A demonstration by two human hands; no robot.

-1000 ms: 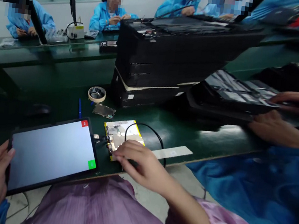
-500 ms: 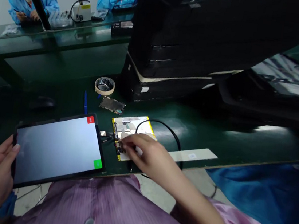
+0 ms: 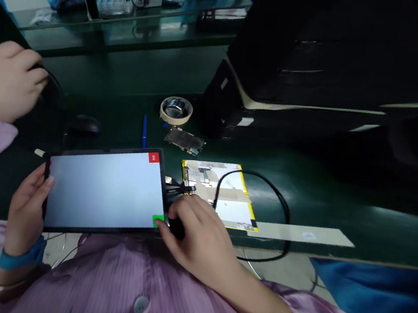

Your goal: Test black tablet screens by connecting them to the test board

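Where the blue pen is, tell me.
In the head view, the blue pen lies left of centre, just beyond the tablet and left of the tape roll.

tape roll (image 3: 175, 120) near black stack (image 3: 323, 48) | blue pen (image 3: 144, 131) left of tape roll | dark mouse (image 3: 85, 124) farther left

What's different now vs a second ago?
Right hand moved left, from the yellow-edged panel to the lower right corner of the tablet, thumb now at the green square. A co-worker's hand came in at upper left; the hands at far right left the frame as the view shifted. Same: left hand holding the tablet; tape roll beyond it.
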